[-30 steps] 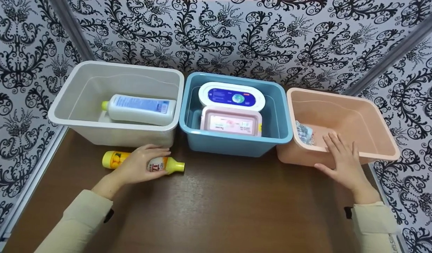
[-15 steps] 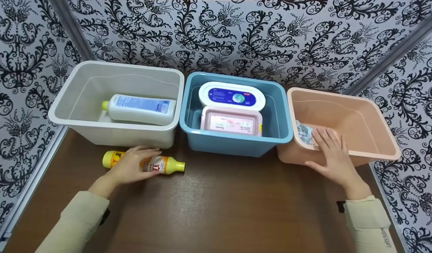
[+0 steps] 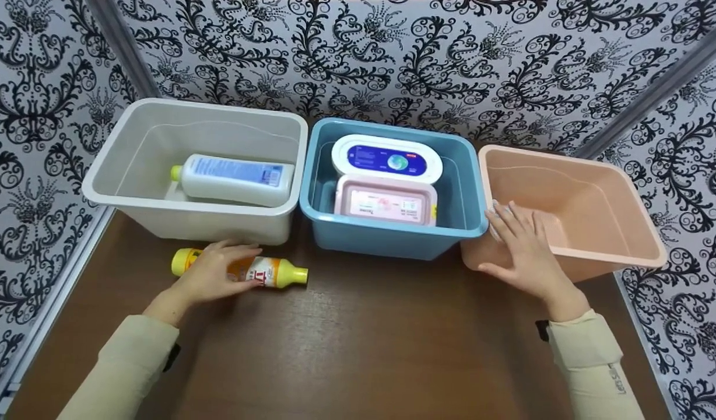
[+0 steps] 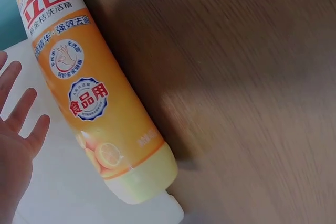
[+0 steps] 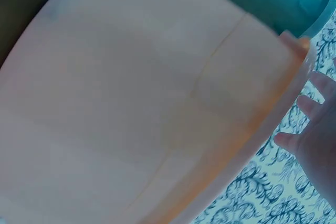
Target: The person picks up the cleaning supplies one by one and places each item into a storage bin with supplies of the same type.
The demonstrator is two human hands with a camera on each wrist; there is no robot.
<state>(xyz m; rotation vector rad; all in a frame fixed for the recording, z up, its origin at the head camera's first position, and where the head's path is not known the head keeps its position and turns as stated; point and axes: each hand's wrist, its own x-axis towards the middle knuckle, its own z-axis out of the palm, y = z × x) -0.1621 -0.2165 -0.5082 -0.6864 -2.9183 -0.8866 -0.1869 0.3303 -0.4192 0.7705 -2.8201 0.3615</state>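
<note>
A yellow dish soap bottle (image 3: 284,272) with an orange label lies on its side on the brown table. My left hand (image 3: 213,273) hovers over its middle, fingers loosely extended. In the left wrist view the fingers of that hand (image 4: 18,135) stand beside the bottle (image 4: 105,93), not wrapped round it. My right hand (image 3: 524,256) is spread over the front left corner of the peach bin (image 3: 606,258). It mostly hides a small light-blue packet in that bin. The right wrist view has the splayed hand (image 5: 317,135) near the bin's rim (image 5: 252,135).
A grey-white bin (image 3: 189,205) at the left holds a white bottle (image 3: 235,179) with a yellow-green cap. The middle blue bin (image 3: 393,228) holds a white oval tub (image 3: 387,160) and a pink box (image 3: 386,201). Patterned walls (image 3: 381,58) stand behind and at the sides.
My right hand has moved left along the peach bin's front rim and now covers most of the packet. My left hand has slid slightly left over the bottle, which stays in place.
</note>
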